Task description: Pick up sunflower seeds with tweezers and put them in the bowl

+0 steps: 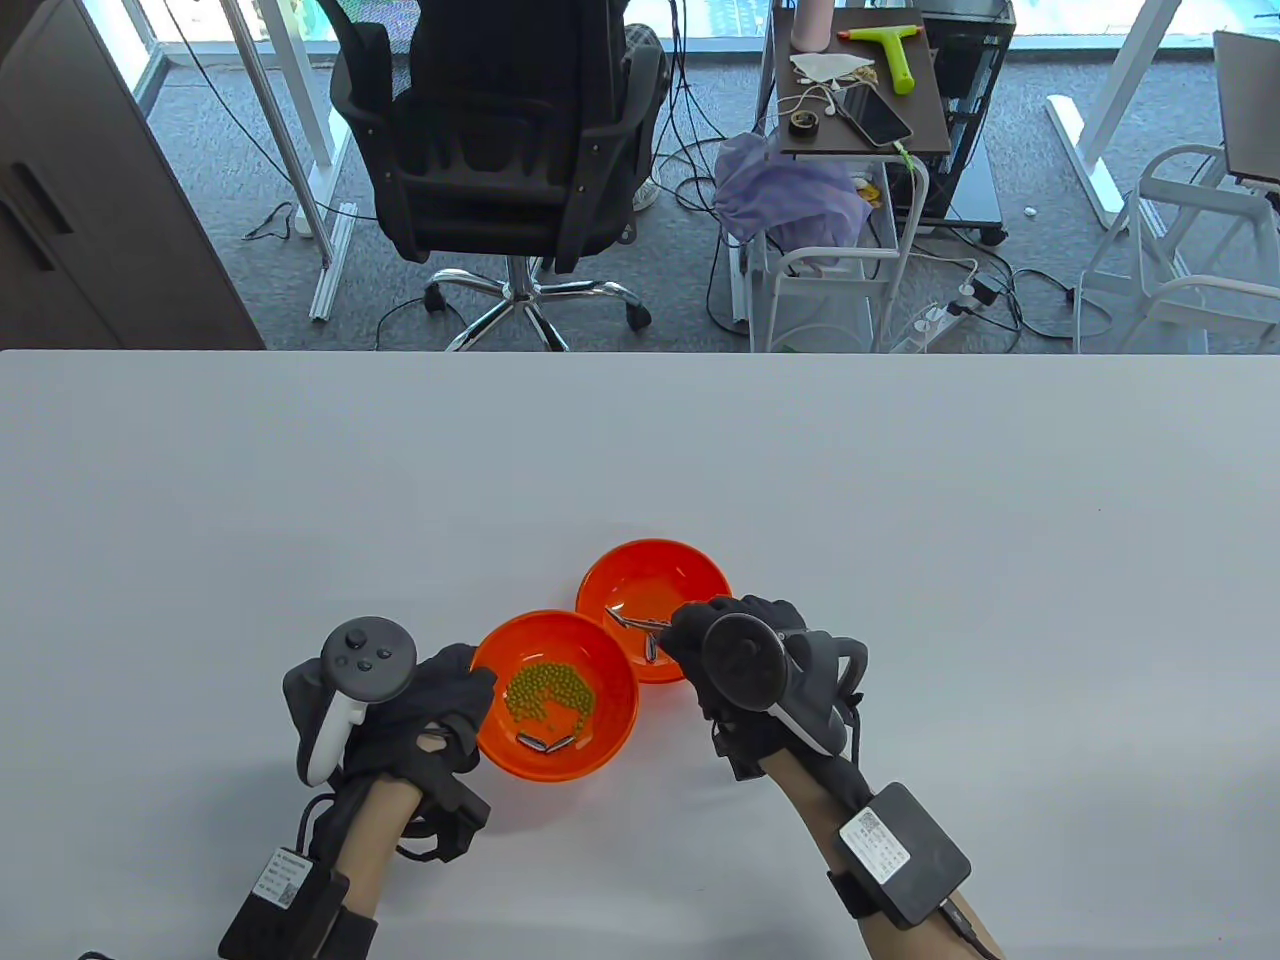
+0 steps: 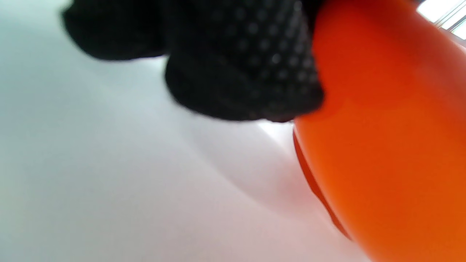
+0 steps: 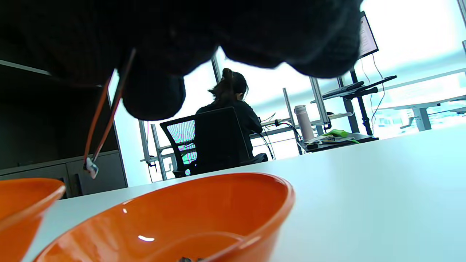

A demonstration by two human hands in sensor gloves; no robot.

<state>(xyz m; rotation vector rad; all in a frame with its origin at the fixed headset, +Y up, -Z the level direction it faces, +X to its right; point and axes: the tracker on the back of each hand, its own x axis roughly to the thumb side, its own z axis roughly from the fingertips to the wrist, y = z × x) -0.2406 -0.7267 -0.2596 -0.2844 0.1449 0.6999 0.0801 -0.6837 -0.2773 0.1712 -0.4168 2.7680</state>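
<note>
Two orange bowls stand side by side. The near bowl (image 1: 610, 720) holds green beans (image 1: 548, 692) and a couple of sunflower seeds (image 1: 548, 743). My left hand (image 1: 462, 700) touches its left outer wall, fingers (image 2: 240, 72) against the bowl (image 2: 382, 145). My right hand (image 1: 678, 632) pinches metal tweezers (image 1: 635, 622) over the far bowl (image 1: 700, 562). In the right wrist view the tweezers (image 3: 103, 120) hang from my fingers (image 3: 153, 94) and their tips grip one seed (image 3: 91, 170) above the gap between the far bowl (image 3: 218, 203) and the near bowl (image 3: 22, 196).
The white table (image 1: 900, 500) stretches around the bowls. Its far edge runs across the view; beyond it stand an office chair (image 1: 500, 130) and a cart (image 1: 860, 100). A few dark seeds (image 3: 187, 259) lie in the far bowl's bottom.
</note>
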